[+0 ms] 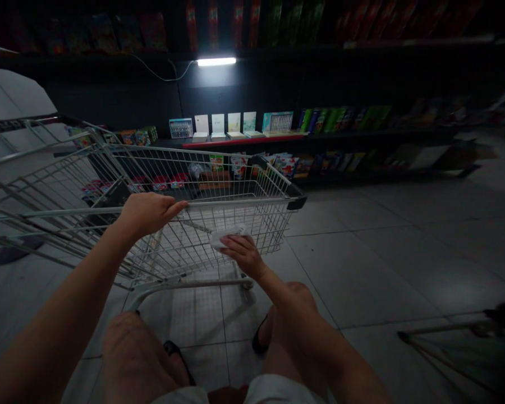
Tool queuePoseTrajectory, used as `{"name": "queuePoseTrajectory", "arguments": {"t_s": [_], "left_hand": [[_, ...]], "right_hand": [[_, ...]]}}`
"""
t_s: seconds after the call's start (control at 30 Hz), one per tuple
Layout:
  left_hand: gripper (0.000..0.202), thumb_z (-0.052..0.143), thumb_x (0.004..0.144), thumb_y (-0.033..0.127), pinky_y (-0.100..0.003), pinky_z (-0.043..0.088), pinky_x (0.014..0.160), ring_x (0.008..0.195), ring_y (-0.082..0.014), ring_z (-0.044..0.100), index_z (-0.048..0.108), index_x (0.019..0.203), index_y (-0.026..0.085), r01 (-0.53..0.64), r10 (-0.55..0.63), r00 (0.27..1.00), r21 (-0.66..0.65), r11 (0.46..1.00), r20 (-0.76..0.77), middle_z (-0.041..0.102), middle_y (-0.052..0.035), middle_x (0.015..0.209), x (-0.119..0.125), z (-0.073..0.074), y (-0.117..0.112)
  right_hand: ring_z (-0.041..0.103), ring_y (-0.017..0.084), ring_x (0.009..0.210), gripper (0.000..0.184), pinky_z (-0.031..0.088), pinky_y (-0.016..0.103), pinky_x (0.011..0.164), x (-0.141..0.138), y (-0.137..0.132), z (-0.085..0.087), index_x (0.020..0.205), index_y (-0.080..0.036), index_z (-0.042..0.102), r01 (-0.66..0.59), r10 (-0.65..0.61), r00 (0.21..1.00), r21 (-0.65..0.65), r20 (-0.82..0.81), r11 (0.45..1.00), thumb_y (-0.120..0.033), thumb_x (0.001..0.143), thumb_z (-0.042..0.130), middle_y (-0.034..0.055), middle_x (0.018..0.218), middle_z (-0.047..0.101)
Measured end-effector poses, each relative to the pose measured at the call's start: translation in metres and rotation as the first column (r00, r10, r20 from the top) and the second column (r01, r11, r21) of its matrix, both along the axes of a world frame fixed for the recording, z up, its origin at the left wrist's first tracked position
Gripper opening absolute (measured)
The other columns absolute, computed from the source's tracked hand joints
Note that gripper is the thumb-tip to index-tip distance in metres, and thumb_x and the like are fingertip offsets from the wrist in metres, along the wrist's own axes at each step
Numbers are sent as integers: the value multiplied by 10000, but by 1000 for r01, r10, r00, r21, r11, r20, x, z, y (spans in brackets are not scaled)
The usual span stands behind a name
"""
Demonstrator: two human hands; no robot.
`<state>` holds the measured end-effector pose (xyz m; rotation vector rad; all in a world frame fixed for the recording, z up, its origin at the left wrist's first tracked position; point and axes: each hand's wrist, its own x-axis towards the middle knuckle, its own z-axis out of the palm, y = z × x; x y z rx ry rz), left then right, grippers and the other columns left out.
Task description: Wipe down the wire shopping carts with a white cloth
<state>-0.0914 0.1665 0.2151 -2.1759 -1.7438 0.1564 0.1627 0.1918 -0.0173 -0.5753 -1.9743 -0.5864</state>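
A metal wire shopping cart [235,168] stands in front of me on a tiled floor. My left hand [148,213] is closed over the cart's top rim, gripping the rail. My right hand [243,253] is lower, pressing a white cloth [227,234] against the cart's wire side. Its fingers are curled on the cloth. My bare knees show at the bottom, in a crouch behind the cart.
Dark store shelves [252,140] with boxes and cards run along the back, lit by one strip light [216,62]. More nested carts [21,168] sit at the left. Part of another wire frame [454,331] lies at the lower right.
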Motion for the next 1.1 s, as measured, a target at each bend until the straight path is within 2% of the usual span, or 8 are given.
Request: {"name": "queuePoseTrajectory", "arguments": {"t_s": [0.13,0.2,0.33,0.47,0.67,0.73,1.0,1.1], "left_hand": [[622,164,1000,533,-342,453,707,960,-290,699,701,1002,219,140,-141,990,31,990,23,750,-99,1015,46,-1,8],[558,177,1014,440,-359,469,732,968,-283,698,684,1025,206,220,-221,974,25,975,48,745,-113,1041,75,-5,15],[491,232,1018,418,-379,486,751,945,-291,707,661,1051,181,286,-285,953,6,958,106,741,-139,1020,114,-18,30],[478,243,1019,420,-386,496,742,930,-297,709,654,1077,183,291,-291,947,21,956,138,744,-143,997,118,-25,37],[471,258,1012,407,-392,496,759,926,-298,708,668,1055,179,285,-283,948,8,958,144,745,-143,1001,114,-22,35],[462,266,1010,407,-382,490,750,924,-293,707,667,1044,181,284,-282,948,7,959,147,745,-140,1002,114,-21,34],[492,264,1006,476,-358,463,690,883,-287,703,669,1004,196,284,-288,950,50,958,119,746,-121,961,112,-24,37],[497,267,1003,490,-348,457,686,890,-282,703,673,1005,205,271,-275,955,53,961,113,747,-114,952,112,-24,39]], "right_hand": [[504,150,1348,336,390,364,1115,0,9,47,1244,-317,660,41,-31,990,64,-139,997,-172,969,532,-29,1296,677],[481,154,1370,375,358,378,1144,-5,22,55,1303,-308,623,84,-73,985,61,-159,995,-162,981,499,-22,1294,677],[554,137,1279,336,372,344,1099,-5,32,16,1217,-330,681,108,-114,985,-59,-126,992,-189,997,470,-29,1240,707],[595,120,1195,285,415,323,1036,8,19,-22,1126,-297,713,46,-55,994,-97,-96,994,-176,990,494,-36,1203,725],[495,178,1356,345,377,426,1158,12,26,20,1252,-317,663,53,-63,970,-46,-233,998,-207,1000,454,-9,1302,671],[513,166,1334,343,359,410,1168,9,35,19,1239,-344,670,93,-95,971,-21,-218,995,-203,995,474,-31,1267,689],[596,157,1135,217,477,351,997,24,19,-105,1034,-284,747,116,-141,977,-153,-162,981,-199,953,564,-18,1142,743],[604,153,1103,215,514,332,961,33,6,-115,928,-239,751,86,-113,984,-193,-137,977,-189,958,544,1,1112,751]]}}
